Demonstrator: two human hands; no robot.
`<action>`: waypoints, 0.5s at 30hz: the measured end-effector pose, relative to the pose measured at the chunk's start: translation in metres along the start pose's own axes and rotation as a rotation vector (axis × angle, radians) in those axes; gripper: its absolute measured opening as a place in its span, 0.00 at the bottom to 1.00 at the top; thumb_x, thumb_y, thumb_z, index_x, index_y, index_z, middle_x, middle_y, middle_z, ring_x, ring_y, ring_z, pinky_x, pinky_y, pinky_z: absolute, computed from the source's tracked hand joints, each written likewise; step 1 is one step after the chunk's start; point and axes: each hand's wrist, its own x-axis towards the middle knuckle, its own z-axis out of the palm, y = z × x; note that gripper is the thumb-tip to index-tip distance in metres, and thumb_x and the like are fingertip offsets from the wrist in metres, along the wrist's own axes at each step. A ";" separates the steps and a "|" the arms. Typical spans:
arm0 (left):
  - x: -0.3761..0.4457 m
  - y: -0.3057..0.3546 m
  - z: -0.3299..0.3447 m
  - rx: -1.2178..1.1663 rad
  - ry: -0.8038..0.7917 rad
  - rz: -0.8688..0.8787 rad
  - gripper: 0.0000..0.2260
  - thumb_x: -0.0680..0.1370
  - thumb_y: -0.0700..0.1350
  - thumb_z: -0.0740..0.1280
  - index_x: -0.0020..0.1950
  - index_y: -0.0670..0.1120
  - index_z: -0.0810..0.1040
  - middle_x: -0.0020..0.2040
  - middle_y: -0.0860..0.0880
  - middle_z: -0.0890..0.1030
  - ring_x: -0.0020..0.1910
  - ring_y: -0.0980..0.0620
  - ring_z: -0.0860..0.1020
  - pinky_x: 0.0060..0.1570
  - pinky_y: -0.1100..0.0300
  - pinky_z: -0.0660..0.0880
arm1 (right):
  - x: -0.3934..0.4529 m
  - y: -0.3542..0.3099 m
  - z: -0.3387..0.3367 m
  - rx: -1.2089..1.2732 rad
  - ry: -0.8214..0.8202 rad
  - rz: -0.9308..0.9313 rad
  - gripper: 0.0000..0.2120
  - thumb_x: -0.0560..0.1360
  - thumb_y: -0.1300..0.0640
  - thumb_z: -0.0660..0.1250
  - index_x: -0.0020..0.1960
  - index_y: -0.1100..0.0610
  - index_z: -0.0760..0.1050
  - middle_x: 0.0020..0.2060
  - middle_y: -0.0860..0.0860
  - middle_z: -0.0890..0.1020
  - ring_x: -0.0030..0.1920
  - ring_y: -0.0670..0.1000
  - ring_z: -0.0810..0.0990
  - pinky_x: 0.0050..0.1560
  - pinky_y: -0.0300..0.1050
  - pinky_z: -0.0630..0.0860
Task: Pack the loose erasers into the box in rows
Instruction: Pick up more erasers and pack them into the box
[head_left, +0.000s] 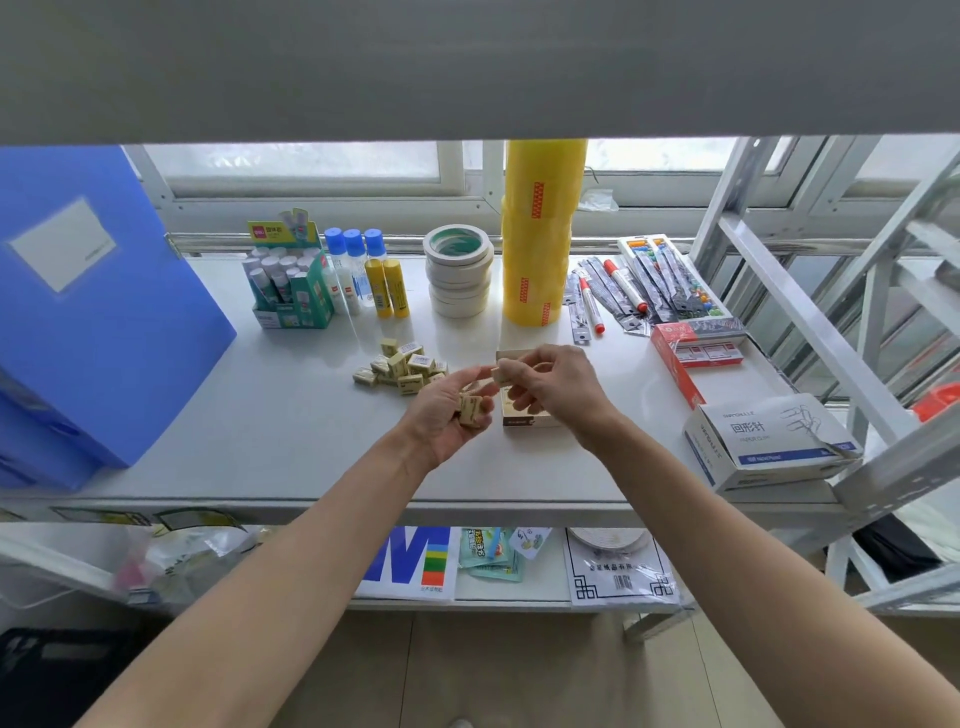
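A pile of several small beige wrapped erasers (400, 366) lies on the white shelf (291, 415). Right of it stands a small open cardboard box (524, 415), mostly hidden behind my right hand. My left hand (447, 410) is palm up just left of the box and cups a few erasers (471, 408) in its curled fingers. My right hand (556, 387) hovers over the box and pinches a single eraser (502, 375) between thumb and fingertips. The box's inside is hidden.
A blue folder (98, 312) leans at the left. Glue sticks (291, 286), tape rolls (460, 270) and a yellow tape stack (540, 234) stand behind. Markers (623, 291), a red box (696, 353) and a paper-clip box (769, 441) lie right. A metal ladder frame (831, 332) stands at the far right.
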 end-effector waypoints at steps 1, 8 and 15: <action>-0.002 -0.001 0.001 0.024 -0.022 0.005 0.08 0.80 0.44 0.66 0.49 0.41 0.80 0.41 0.44 0.80 0.31 0.53 0.75 0.25 0.65 0.72 | 0.001 0.002 -0.001 0.010 0.007 0.023 0.13 0.74 0.54 0.72 0.47 0.66 0.78 0.34 0.60 0.84 0.29 0.53 0.82 0.30 0.43 0.75; -0.001 -0.004 0.009 0.215 -0.034 0.063 0.05 0.78 0.37 0.68 0.52 0.36 0.77 0.40 0.44 0.77 0.28 0.55 0.74 0.23 0.66 0.68 | -0.004 0.012 -0.009 -0.095 -0.038 -0.006 0.11 0.75 0.55 0.70 0.52 0.61 0.78 0.34 0.58 0.84 0.30 0.53 0.84 0.33 0.45 0.80; 0.003 -0.007 0.012 0.315 0.075 0.075 0.09 0.78 0.39 0.69 0.55 0.35 0.77 0.38 0.44 0.77 0.26 0.56 0.73 0.21 0.66 0.67 | -0.002 0.020 -0.019 -0.520 -0.047 -0.303 0.11 0.69 0.57 0.76 0.51 0.56 0.82 0.45 0.54 0.81 0.42 0.52 0.79 0.48 0.49 0.79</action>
